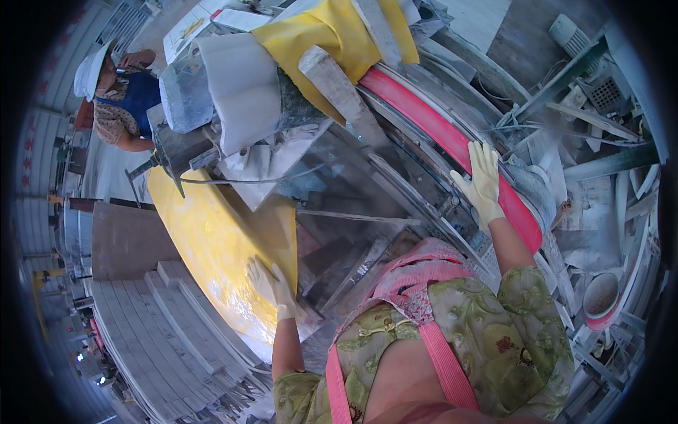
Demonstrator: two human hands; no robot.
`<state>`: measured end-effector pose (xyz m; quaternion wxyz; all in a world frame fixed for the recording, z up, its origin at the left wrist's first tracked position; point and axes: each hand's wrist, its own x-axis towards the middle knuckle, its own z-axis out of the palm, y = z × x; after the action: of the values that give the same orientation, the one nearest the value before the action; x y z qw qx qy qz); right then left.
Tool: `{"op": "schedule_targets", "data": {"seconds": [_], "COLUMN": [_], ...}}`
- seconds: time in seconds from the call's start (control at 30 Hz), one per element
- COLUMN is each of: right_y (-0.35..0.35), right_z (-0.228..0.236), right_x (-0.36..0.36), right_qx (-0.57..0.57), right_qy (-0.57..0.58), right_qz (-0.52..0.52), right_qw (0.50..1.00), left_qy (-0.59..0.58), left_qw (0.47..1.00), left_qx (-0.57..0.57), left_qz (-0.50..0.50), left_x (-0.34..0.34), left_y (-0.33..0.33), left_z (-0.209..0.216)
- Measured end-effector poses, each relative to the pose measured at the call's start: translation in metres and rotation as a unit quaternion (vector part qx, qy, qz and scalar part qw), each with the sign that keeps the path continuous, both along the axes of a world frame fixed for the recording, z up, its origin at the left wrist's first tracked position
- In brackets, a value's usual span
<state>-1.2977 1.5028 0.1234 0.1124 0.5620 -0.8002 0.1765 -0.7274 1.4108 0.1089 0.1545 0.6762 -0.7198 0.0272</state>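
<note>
Left hand (270,285) spread on yellow sheet (212,247); right hand (482,180) spread over red strip (441,129). Uneven left pressure could slip the sheet toward grey slabs (131,318) left of that hand.

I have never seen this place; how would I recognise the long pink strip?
From the draped yellow sheet at the top, a curved pink strip runs down rightward under the gloved right hand. Its vivid pink stands out among long grey rails.
</note>
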Motion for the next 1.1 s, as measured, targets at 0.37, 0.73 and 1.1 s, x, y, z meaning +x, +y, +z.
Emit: {"op": "schedule_targets", "data": {"seconds": [0.37, 0.73, 1.1], "right_y": [-0.0022, -0.0009, -0.0011], "right_z": [-0.0044, -0.0068, -0.0086], "right_x": [-0.0016, -0.0021, -0.0027], "right_qx": [0.002, 0.024, 0.038], "right_qy": [0.008, -0.009, -0.003], "right_qz": [-0.009, -0.018, -0.028], "right_qw": [1.000, 1.000, 0.999], "left_qy": [0.007, 0.010, -0.002], "left_qw": [1.000, 1.000, 1.000], "left_qx": [0.003, 0.004, -0.007], "left_qz": [-0.003, 0.001, 0.001], "left_x": [0.0036, 0.0054, 0.0029], "left_y": [-0.0007, -0.0012, -0.0010], "left_z": [-0.0028, -0.0053, -0.0043]}}
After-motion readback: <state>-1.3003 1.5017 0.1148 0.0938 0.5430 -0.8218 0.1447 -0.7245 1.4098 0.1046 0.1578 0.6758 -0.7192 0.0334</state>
